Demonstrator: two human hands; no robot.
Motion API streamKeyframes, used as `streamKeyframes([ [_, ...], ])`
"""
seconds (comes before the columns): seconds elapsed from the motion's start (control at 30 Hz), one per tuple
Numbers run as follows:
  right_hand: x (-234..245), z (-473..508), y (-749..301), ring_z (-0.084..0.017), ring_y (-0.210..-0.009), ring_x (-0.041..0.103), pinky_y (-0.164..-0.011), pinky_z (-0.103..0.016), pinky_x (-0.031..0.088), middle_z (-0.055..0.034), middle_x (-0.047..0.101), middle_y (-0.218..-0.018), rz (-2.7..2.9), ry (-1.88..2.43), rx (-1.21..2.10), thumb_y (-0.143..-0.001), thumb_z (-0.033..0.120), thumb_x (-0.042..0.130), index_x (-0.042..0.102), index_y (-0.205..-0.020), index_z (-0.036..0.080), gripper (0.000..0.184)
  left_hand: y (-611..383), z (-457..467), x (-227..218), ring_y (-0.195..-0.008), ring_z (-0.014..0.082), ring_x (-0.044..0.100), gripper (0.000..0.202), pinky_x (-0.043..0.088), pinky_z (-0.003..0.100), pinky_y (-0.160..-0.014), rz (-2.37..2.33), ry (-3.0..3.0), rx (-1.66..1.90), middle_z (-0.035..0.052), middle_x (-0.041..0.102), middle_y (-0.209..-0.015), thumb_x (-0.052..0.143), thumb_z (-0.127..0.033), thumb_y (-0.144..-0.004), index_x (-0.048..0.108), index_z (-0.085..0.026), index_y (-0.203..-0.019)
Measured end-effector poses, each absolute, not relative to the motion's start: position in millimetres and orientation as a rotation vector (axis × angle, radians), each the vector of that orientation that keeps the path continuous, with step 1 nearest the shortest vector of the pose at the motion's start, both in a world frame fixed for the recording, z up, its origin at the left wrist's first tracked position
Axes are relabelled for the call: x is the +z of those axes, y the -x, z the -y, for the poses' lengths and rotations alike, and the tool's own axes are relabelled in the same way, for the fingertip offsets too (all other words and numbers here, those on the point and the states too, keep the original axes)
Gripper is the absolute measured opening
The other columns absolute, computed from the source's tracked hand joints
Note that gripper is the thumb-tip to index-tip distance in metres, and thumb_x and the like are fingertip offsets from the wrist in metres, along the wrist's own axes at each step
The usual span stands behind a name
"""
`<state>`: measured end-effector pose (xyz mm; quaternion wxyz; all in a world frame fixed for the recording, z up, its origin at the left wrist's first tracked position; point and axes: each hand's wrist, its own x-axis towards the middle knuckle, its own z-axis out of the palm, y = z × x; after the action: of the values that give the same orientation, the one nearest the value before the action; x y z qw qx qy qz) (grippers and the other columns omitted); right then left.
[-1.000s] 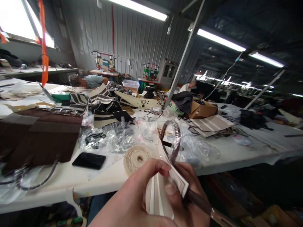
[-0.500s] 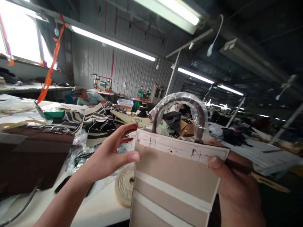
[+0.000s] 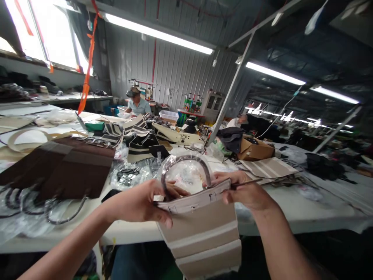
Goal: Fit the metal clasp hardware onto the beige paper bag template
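Between my hands hangs a beige bag panel (image 3: 201, 219) with pale stripes across it and pen marks along its whitish top strip. A dark curved handle (image 3: 186, 158) in clear plastic wrap stands up from its top edge. My left hand (image 3: 151, 202) grips the top left corner, thumb in front and fingers behind near the handle's foot. My right hand (image 3: 244, 190) grips the top right corner, its thumb on the near face. The panel tilts and hangs below the front edge of the worktable (image 3: 134, 233).
Dark brown panels (image 3: 78, 167) with wrapped handles lie at left. Striped pieces (image 3: 140, 146) and crumpled clear plastic (image 3: 134, 173) lie ahead. More beige panels (image 3: 268, 167) are stacked at right near a cardboard box (image 3: 256, 149). A person (image 3: 138, 103) sits across the table.
My left hand, apart from the panel before, now grips its left corner. The panel has moved lower and farther away, and the view has turned to show more of the table.
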<state>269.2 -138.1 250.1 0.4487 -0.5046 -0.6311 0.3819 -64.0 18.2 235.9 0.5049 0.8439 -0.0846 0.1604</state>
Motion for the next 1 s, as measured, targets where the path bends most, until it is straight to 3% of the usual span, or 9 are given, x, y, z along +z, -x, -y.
streamKeyframes([
  [0.1, 250, 126, -265, -0.03, -0.11, 0.074, -0.092, -0.035, 0.059, -0.0127, 0.08, -0.123, 1.69, 1.346, 1.064, -0.078, 0.056, 0.103, 0.091, -0.116, 0.022, 0.053, 77, -28, 212, -0.15, 0.0389, 0.06, 0.041, 0.049, 0.049, -0.127, 0.002, -2.05, 0.464, 0.0175, 0.062, -0.164, 0.091, -0.041, -0.094, 0.081, -0.023, -0.129],
  [0.17, 245, 119, -261, -0.027, -0.108, 0.072, -0.091, -0.033, 0.057, -0.0104, 0.079, -0.117, 1.771, 1.357, 1.064, -0.087, 0.053, 0.097, 0.091, -0.114, 0.021, 0.042, 83, -32, 198, -0.148, 0.0383, 0.061, 0.034, 0.051, 0.048, -0.124, -0.063, -2.069, 0.517, 0.0184, 0.062, -0.163, 0.089, -0.041, -0.095, 0.081, -0.021, -0.121],
  [0.27, 229, 115, -254, -0.025, -0.101, 0.069, -0.086, -0.032, 0.056, -0.0078, 0.077, -0.107, 1.803, 1.385, 1.037, -0.094, 0.049, 0.092, 0.09, -0.113, 0.022, 0.033, 85, -33, 178, -0.126, 0.0316, 0.072, 0.023, 0.058, 0.039, -0.111, -0.134, -2.081, 0.519, 0.0153, 0.077, -0.137, 0.086, -0.037, -0.096, 0.081, -0.02, -0.111],
  [0.37, 211, 118, -247, -0.023, -0.096, 0.07, -0.081, -0.03, 0.055, -0.0066, 0.077, -0.104, 1.722, 1.421, 0.968, -0.091, 0.046, 0.096, 0.091, -0.116, 0.025, 0.033, 87, -28, 155, -0.104, 0.0241, 0.077, 0.016, 0.06, 0.031, -0.095, -0.321, -2.08, 0.447, 0.0072, 0.082, -0.113, 0.081, -0.031, -0.099, 0.082, -0.022, -0.112],
  [0.5, 184, 128, -245, -0.022, -0.091, 0.071, -0.075, -0.029, 0.055, -0.0072, 0.078, -0.105, 1.586, 1.442, 0.928, -0.085, 0.045, 0.1, 0.092, -0.115, 0.026, 0.037, 96, -14, 132, -0.098, 0.023, 0.078, 0.037, 0.061, 0.029, -0.089, -0.532, -1.955, 0.433, 0.0037, 0.083, -0.107, 0.081, -0.028, -0.095, 0.077, -0.023, -0.131],
  [0.63, 155, 141, -245, -0.022, -0.088, 0.074, -0.071, -0.028, 0.058, -0.0082, 0.08, -0.105, 1.461, 1.455, 0.912, -0.081, 0.044, 0.103, 0.093, -0.109, 0.025, 0.035, 105, 2, 120, -0.101, 0.0237, 0.076, 0.02, 0.058, 0.027, -0.088, -0.652, -1.902, 0.454, 0.0032, 0.083, -0.107, 0.077, -0.027, -0.096, 0.081, -0.022, -0.115],
  [0.8, 127, 153, -249, -0.022, -0.089, 0.078, -0.075, -0.028, 0.062, -0.0075, 0.084, -0.105, 1.33, 1.439, 0.949, -0.079, 0.036, 0.105, 0.093, -0.104, 0.024, 0.03, 107, 27, 108, -0.093, 0.0227, 0.074, 0.017, 0.055, 0.027, -0.081, -0.766, -1.882, 0.5, 0.0025, 0.082, -0.103, 0.067, -0.028, -0.102, 0.08, -0.023, -0.111],
  [1.0, 87, 123, -279, -0.029, -0.097, 0.081, -0.087, -0.036, 0.067, -0.0099, 0.087, -0.109, 1.021, 1.506, 1.024, -0.073, 0.042, 0.107, 0.09, -0.117, 0.022, 0.051, 68, -7, 88, -0.091, 0.0239, 0.072, 0.021, 0.054, 0.03, -0.079, -0.871, -1.815, 0.553, 0.0034, 0.08, -0.097, 0.071, -0.035, -0.097, 0.08, -0.021, -0.109],
])
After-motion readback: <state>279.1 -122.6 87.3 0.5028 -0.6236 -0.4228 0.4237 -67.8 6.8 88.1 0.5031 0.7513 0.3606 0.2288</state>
